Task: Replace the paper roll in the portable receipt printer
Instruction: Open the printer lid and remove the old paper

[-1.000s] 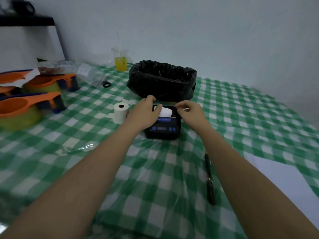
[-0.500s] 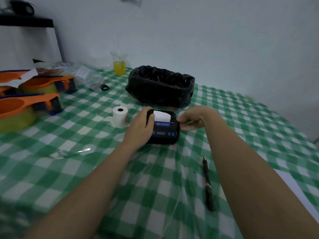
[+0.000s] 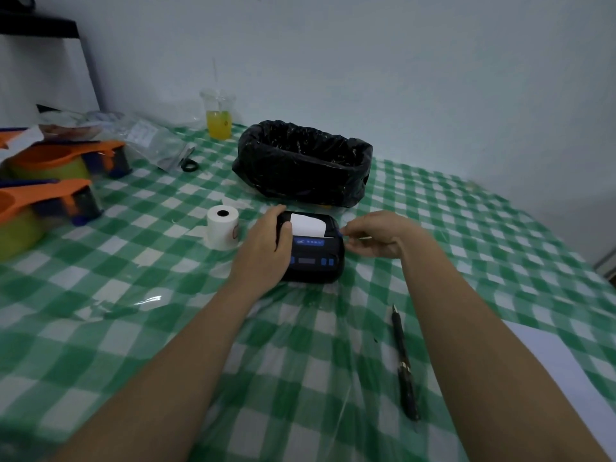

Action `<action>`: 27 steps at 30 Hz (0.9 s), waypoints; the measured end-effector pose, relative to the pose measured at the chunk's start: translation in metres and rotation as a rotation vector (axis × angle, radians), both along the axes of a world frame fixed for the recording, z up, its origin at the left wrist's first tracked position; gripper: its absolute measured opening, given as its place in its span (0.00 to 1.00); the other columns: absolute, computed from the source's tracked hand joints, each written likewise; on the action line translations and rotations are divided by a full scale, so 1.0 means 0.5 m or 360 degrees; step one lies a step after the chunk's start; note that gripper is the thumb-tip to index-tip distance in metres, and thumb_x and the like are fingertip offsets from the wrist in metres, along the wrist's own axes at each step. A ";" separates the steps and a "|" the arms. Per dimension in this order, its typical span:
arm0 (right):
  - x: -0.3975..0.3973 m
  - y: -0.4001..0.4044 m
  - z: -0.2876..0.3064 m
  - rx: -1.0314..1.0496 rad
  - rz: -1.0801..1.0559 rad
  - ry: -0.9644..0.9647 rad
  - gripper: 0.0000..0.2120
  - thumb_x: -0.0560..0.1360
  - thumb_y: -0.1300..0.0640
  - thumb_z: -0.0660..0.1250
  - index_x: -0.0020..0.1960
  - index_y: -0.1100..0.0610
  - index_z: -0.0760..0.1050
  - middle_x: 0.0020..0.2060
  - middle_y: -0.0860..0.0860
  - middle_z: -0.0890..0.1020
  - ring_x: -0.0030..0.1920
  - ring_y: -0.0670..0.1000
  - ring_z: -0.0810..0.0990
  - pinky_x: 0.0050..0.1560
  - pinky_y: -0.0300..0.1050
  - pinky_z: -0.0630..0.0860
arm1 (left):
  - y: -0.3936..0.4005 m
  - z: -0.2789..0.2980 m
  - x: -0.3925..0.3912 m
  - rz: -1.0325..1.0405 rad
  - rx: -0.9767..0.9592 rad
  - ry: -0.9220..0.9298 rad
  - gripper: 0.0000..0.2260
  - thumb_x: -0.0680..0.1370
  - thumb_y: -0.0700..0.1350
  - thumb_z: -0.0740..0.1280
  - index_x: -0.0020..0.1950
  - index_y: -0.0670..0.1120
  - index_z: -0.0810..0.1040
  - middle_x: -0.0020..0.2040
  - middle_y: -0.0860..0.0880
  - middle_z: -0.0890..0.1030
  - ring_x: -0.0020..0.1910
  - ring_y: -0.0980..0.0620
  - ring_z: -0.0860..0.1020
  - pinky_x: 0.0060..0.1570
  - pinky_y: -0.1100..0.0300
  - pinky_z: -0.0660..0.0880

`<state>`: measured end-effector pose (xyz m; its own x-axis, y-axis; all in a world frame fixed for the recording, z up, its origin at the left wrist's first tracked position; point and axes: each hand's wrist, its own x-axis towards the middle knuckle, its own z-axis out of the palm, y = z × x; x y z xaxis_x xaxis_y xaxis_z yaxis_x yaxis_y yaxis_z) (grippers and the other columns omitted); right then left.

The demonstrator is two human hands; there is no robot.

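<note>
Versus half a second ago, little has changed: the left hand (image 3: 266, 248) still clamps the left side of the black printer (image 3: 313, 253), thumb on top by the white paper (image 3: 307, 224) showing in the top compartment, fingers wrapped round the far left edge. The right hand (image 3: 376, 233) has stayed at the printer's right edge, fingers curled and pinched together against the upper right corner; whether it actually grips anything there is too small to tell. The printer sits flat on the green checked tablecloth (image 3: 166, 328) between the two hands, in the same spot as before; the camera view has tilted slightly. Just left of the left hand, close to but not touching it, a white paper roll (image 3: 222, 230) stands on end with its core hole up. Beyond both hands, right behind the printer, a bin lined with a black bag (image 3: 301, 163). Further back and left of it, a plastic cup (image 3: 219, 116) of yellow drink. Far left of the left hand, orange and green containers (image 3: 50, 181), and clear plastic bags (image 3: 150, 141) behind them. Near the right forearm, on the cloth, a black pen (image 3: 404, 361) lies pointing away. Nothing blocks the printer apart from the left hand covering its left side.
</note>
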<state>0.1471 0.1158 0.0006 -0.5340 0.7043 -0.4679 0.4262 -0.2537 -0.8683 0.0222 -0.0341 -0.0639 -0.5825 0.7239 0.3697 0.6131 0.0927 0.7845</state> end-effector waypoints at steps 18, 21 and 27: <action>-0.008 -0.019 -0.016 -0.0085 -0.0124 0.0237 0.12 0.73 0.70 0.62 0.35 0.58 0.65 0.31 0.53 0.70 0.22 0.43 0.69 0.22 0.32 0.73 | 0.003 -0.002 -0.006 -0.0015 0.0114 -0.0111 0.25 0.80 0.51 0.54 0.76 0.48 0.53 0.76 0.49 0.62 0.74 0.52 0.61 0.72 0.51 0.62; -0.004 -0.041 -0.021 0.0427 -0.0082 0.0159 0.12 0.72 0.69 0.64 0.36 0.57 0.66 0.28 0.53 0.69 0.26 0.47 0.67 0.22 0.35 0.70 | 0.003 -0.005 -0.007 -0.0042 0.0129 -0.0132 0.27 0.80 0.51 0.55 0.76 0.49 0.50 0.77 0.50 0.57 0.75 0.53 0.58 0.73 0.52 0.59; 0.015 -0.100 -0.071 0.1574 -0.0101 0.0152 0.08 0.75 0.58 0.65 0.54 0.52 0.72 0.35 0.48 0.73 0.36 0.48 0.72 0.37 0.42 0.72 | 0.007 -0.006 -0.007 -0.0033 0.0135 -0.0154 0.26 0.80 0.51 0.55 0.76 0.48 0.51 0.77 0.48 0.59 0.75 0.52 0.59 0.73 0.51 0.60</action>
<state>0.1545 0.0657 -0.0349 -0.4868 0.7824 0.3883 0.3540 0.5832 -0.7312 0.0187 -0.0308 -0.0672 -0.6037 0.7045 0.3731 0.5354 0.0115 0.8445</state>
